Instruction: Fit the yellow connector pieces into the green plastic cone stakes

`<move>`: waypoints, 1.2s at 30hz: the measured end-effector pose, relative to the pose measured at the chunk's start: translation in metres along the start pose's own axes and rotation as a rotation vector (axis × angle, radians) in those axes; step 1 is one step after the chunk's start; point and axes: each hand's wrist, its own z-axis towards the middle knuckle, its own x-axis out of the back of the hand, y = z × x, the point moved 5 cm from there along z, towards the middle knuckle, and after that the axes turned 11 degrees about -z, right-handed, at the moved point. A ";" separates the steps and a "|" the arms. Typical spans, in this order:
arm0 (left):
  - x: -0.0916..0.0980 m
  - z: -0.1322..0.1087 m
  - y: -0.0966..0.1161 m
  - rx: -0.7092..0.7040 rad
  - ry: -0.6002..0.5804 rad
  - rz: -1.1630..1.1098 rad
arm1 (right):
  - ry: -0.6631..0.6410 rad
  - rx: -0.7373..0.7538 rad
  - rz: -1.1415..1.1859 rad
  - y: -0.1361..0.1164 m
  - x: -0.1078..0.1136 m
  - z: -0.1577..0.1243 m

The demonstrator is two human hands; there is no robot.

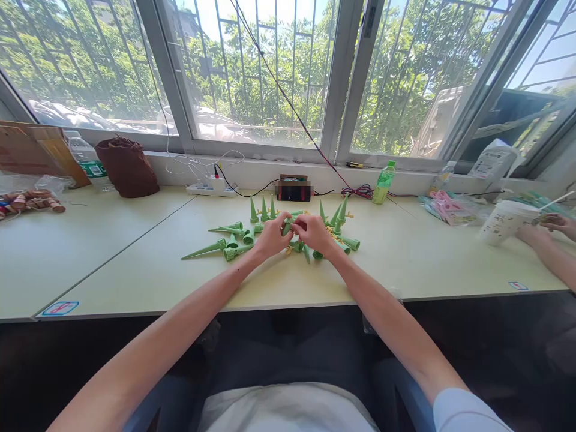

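My left hand (273,235) is closed round a green plastic spike (287,225), held just above the table. Close against it, the fingers of my right hand (312,233) pinch at the same piece; a small part between the fingertips is too hidden to name. More green cone-shaped spikes lie to the left, among them a long one (204,249) on its side. Several stand point up behind my hands, such as an upright spike (253,210). On the right, other spikes (350,243) lie mixed with small yellow valve-like pieces (330,230).
Along the back stand a power strip (211,188), a phone (294,191) and a green-capped bottle (384,182). A brown bag (126,166) is at left. At right are a white cup (507,222), pink scissors (450,208) and another person's hand (558,224).
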 end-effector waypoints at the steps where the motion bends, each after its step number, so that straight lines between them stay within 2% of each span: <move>1: 0.000 0.000 0.000 -0.002 -0.001 0.001 | 0.000 0.000 -0.004 0.000 0.000 0.000; 36: -0.001 -0.001 0.002 -0.014 -0.016 -0.003 | -0.023 0.018 -0.026 0.002 -0.002 0.000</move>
